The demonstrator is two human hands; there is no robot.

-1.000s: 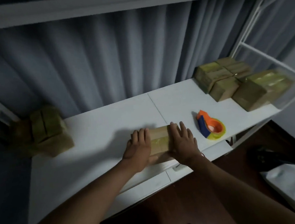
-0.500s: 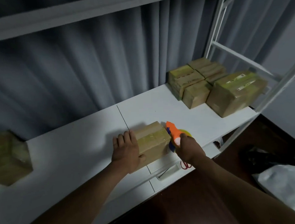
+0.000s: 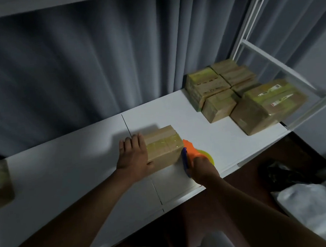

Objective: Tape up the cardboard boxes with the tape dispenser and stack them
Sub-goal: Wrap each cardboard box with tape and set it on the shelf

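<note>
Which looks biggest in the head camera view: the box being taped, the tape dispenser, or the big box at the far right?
1. The far-right box looks largest, though it sits farther away.
2. The box being taped.
3. The tape dispenser, partly hidden by the right hand.

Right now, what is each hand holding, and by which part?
The right hand grips the tape dispenser by its handle. The left hand rests on the cardboard box's left end.

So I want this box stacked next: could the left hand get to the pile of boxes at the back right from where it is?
Probably not directly: the left hand lies on the box, which, with the right hand gripping the tape dispenser, stands between it and the pile.
</note>
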